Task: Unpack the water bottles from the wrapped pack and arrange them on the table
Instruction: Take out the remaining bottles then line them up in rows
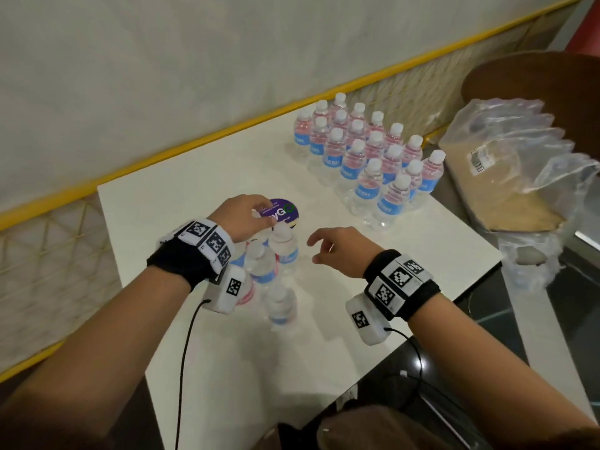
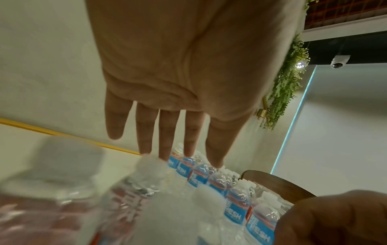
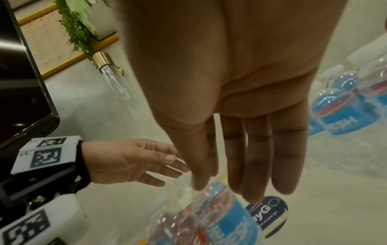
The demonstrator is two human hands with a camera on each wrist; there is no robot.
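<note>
Several small clear water bottles with blue labels and white caps stand in rows (image 1: 367,157) at the far right of the white table (image 1: 324,352). A smaller cluster of bottles (image 1: 272,261) stands in the middle. My left hand (image 1: 250,216) hovers over this cluster with straight fingers (image 2: 167,129) and holds nothing. My right hand (image 1: 328,248) is just right of the cluster, empty; its fingers (image 3: 251,165) point down over a bottle (image 3: 211,215). The rows of bottles (image 2: 236,195) show beyond the left fingers.
A round purple sticker (image 1: 282,212) lies on the table behind the cluster. The empty plastic wrap with its cardboard base (image 1: 519,177) sits on a brown chair (image 1: 535,76) at the right. A yellow rail (image 1: 194,144) and wall run behind the table.
</note>
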